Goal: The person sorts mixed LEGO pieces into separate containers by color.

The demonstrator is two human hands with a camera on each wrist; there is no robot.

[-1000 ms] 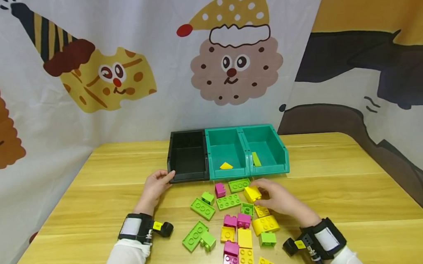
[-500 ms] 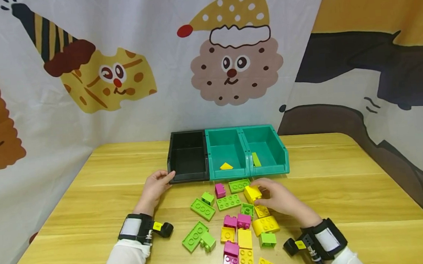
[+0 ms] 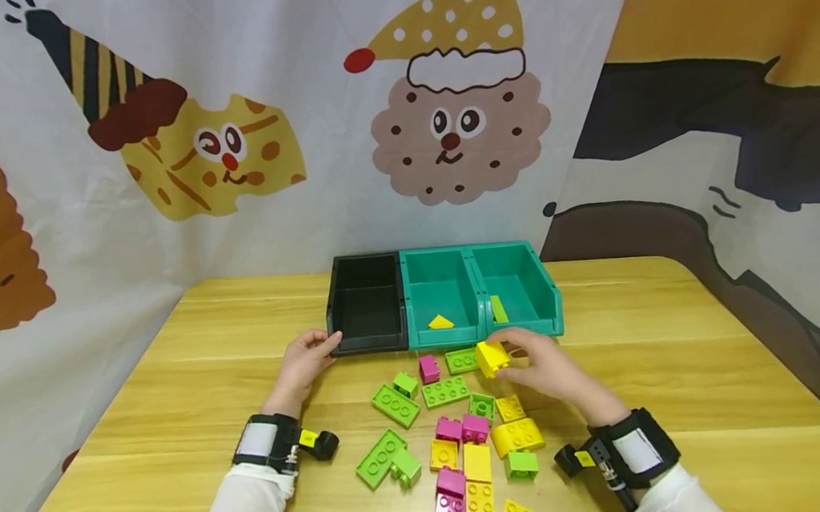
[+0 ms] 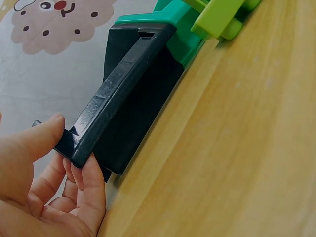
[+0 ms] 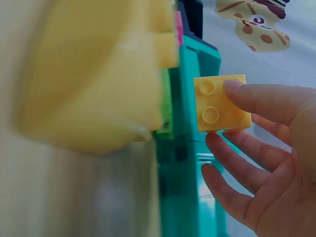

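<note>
My right hand [image 3: 545, 363] pinches a yellow building block [image 3: 492, 359] between thumb and fingers, just in front of the teal bins. In the right wrist view the studs of this yellow block [image 5: 217, 102] face the camera, with the thumb across one side. My left hand [image 3: 305, 366] grips the front left corner of the black bin [image 3: 372, 342]. Seen from the left wrist, the thumb of the left hand [image 4: 54, 185] lies on top of the black rim [image 4: 111, 91] and the fingers curl below it.
Two teal bins stand right of the black one; the middle bin [image 3: 452, 336] holds a yellow piece [image 3: 440, 323], the right bin [image 3: 531, 328] a lime piece [image 3: 498, 309]. Loose lime, magenta and yellow blocks, such as a lime plate [image 3: 445, 391], lie across the wooden table [image 3: 195, 369].
My right hand has lifted the yellow block off the pile and moved it slightly toward the bins, uncovering a yellow block below. The left hand keeps its grip on the black bin.
</note>
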